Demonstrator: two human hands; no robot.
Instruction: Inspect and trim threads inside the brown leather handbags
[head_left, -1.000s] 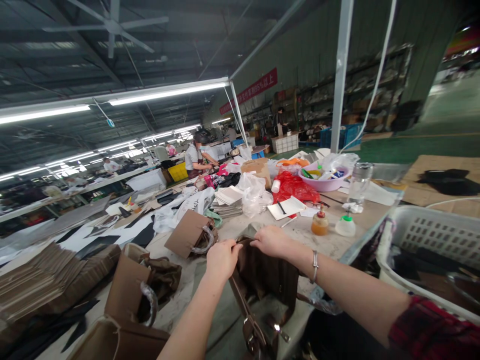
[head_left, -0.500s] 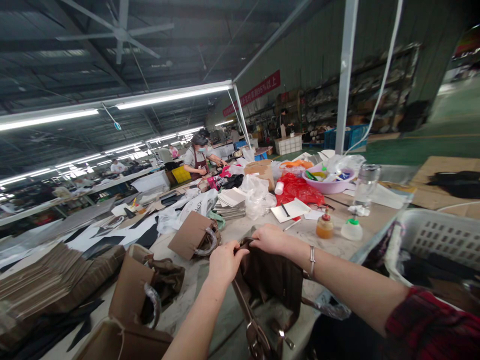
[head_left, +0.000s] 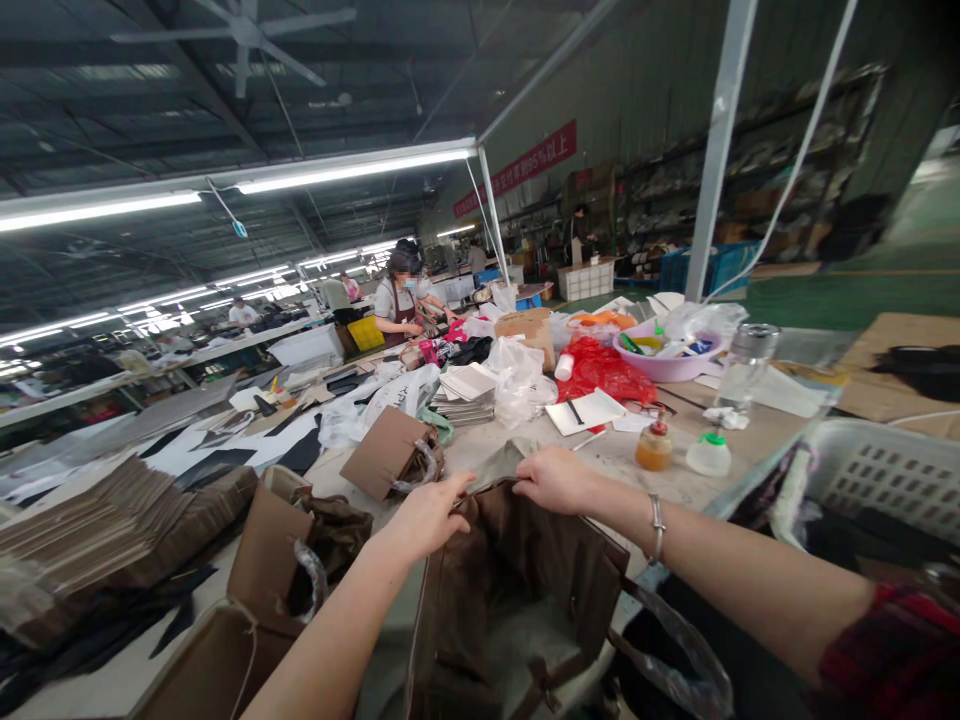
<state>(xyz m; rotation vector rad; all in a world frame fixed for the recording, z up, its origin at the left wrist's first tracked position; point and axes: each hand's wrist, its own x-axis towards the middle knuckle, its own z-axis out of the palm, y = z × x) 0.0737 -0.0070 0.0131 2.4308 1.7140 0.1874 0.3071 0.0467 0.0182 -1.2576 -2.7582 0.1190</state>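
Observation:
A brown handbag (head_left: 555, 540) stands on the table in front of me, its mouth spread and its paler inside showing. My right hand (head_left: 556, 480) pinches the far rim from the right. Just left of it, my left hand (head_left: 427, 515) is at the rim's far left corner with thumb and forefinger apart; its other fingers are partly hidden. A plastic-wrapped handle (head_left: 682, 640) hangs on the bag's right side. Left of my left arm are a brown bag with a wrapped handle (head_left: 311, 580) and, farther back, a smaller-looking brown bag (head_left: 382, 452).
Stacked brown panels (head_left: 112, 540) lie at left. Beyond the bag are a glue-coloured bottle (head_left: 654, 447), a green-capped bottle (head_left: 708, 456), red plastic (head_left: 604, 370) and a purple basin (head_left: 667, 368). A white basket (head_left: 885, 470) stands right. A co-worker (head_left: 397, 300) works across the table.
The handbag's mouth has spread wider and its inside now shows. My left hand has moved left and its thumb and forefinger have parted; my right hand stays on the rim.

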